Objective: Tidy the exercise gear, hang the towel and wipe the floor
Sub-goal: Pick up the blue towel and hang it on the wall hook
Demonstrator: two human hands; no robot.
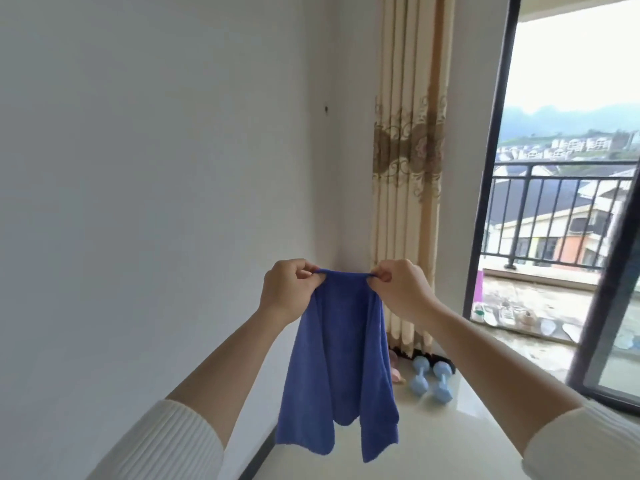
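Observation:
A blue towel [341, 358] hangs in front of me, held up by its top edge. My left hand [289, 289] pinches the top edge on the left, and my right hand [401, 289] pinches it on the right, a short stretch of cloth taut between them. The rest of the towel droops down in folds. Two light-blue dumbbells [431, 379] lie on the pale floor near the corner, with a pink object [395, 370] partly hidden behind the towel. A small dark hook [326, 107] sits on the white wall above.
A beige patterned curtain [408, 168] hangs in the corner. To the right, a dark-framed sliding door [491, 188] opens onto a balcony with a black railing [554, 216] and several shoes [512, 315] on its floor. The glossy floor [450, 438] spreads below.

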